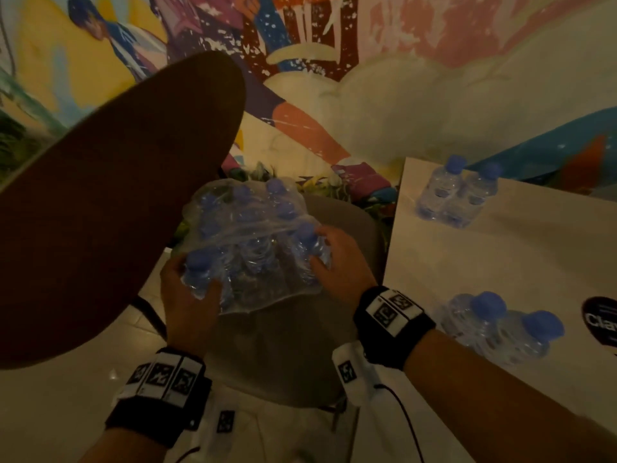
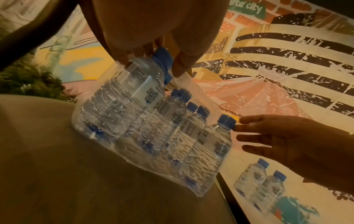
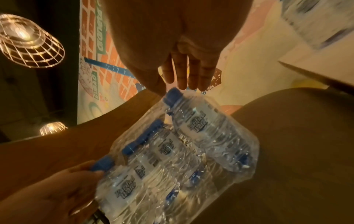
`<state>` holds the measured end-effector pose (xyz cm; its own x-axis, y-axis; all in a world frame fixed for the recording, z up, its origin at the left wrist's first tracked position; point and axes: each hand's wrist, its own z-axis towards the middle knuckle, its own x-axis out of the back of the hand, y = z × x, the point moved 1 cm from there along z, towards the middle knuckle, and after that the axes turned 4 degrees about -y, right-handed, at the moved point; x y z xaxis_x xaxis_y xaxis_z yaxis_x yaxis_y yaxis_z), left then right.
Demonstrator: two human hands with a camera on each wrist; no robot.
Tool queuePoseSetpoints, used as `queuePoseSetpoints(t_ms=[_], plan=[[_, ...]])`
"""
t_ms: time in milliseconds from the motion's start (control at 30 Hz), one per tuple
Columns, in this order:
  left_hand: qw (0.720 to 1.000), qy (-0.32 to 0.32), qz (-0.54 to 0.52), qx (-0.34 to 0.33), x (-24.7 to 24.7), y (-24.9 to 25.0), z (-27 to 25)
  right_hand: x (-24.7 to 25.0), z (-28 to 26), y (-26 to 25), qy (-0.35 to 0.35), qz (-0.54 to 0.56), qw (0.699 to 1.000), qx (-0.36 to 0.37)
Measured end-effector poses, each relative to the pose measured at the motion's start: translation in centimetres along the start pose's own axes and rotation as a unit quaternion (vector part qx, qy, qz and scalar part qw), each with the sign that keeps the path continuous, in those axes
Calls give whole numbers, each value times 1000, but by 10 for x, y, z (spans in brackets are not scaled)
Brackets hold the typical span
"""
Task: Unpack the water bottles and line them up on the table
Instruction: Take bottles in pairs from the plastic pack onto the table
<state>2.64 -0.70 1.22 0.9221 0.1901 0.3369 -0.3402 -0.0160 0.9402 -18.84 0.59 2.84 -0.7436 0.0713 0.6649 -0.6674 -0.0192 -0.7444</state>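
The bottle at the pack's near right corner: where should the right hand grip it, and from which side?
Grip the bottle at its neck, just under the blue cap, coming from above and the right. It stands upright at the pack's outer corner, cap seemingly clear of the torn wrap, and the right hand already rests there.

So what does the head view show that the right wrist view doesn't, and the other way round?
Only the head view shows four loose bottles standing on the white table: a far pair and a near pair. Only the right wrist view shows two lit wire-cage lamps and the bottle labels. Both show the shrink-wrapped pack on a seat, the left hand gripping a corner bottle and the right hand at the opposite corner.
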Motion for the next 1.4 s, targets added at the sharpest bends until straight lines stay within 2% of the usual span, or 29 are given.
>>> queuePoseSetpoints(t_ms=[100, 233, 333, 467, 667, 800, 933, 1033, 1100, 1233, 1300, 1400], plan=[[999, -19, 43, -9, 0, -9, 17, -17, 20, -5, -7, -50, 999, -19], [991, -51, 109, -60, 7, -8, 20, -24, 24, -6, 10, -119, 993, 21], [986, -80, 135, -58, 15, -9, 8, -21, 15, -4, 2, -98, 994, 38], [982, -101, 151, -60, 21, -4, -12, -16, -12, 0, -58, -76, 995, 10], [957, -196, 196, -90, 3, 37, -62, 28, -83, -7, -26, 3, 998, -50], [924, -334, 143, -119, -28, 56, -107, 62, -160, 7, -16, 37, 997, -64], [869, -438, 157, -167, -76, 69, -150, 111, -234, 27, 30, -7, 994, -100], [827, -502, 111, -226, -117, 91, -185, 146, -274, 48, 73, -29, 985, -153], [799, -522, 95, -284, -148, 106, -205, 170, -291, 65, 99, -35, 978, -178], [755, -539, 113, -357, -211, 131, -229, 208, -304, 94, 130, -75, 967, -208], [745, -536, 120, -378, -236, 143, -237, 222, -302, 105, 149, -78, 960, -222], [748, -532, 166, -361, -264, 163, -244, 237, -291, 117, 178, -83, 955, -222]])
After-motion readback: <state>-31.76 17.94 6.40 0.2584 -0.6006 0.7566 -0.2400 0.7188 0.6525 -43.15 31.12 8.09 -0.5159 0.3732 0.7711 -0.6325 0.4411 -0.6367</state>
